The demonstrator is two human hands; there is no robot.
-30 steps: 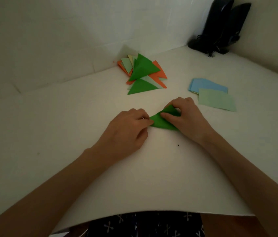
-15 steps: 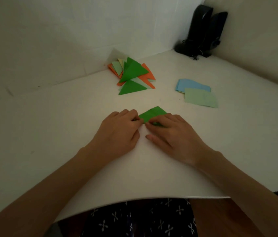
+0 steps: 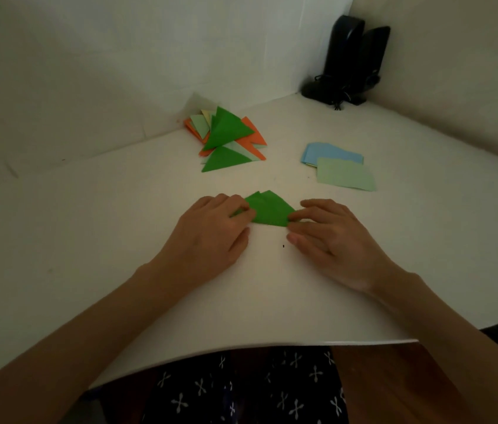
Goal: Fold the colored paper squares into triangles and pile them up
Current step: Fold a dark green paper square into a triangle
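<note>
Seen from the head: pinching the left corner of the green paper (image 3: 269, 209) with the left hand (image 3: 211, 231), fingers bent; pressing its right corner with the right hand (image 3: 333, 240), fingers flat. Could slide and crease crooked if pushed unevenly. Bare table (image 3: 119, 224) beside it. Triangle pile (image 3: 226, 136) beyond, unfolded squares (image 3: 345, 175) beyond-right, both well apart. Room to lift straight over.

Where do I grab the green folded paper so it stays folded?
Pinch the green folded paper at its far tip, probably, coming from the far side. It lies flat, the left hand and right hand cover its side corners, and its loose layered edges meet at that free tip.
</note>
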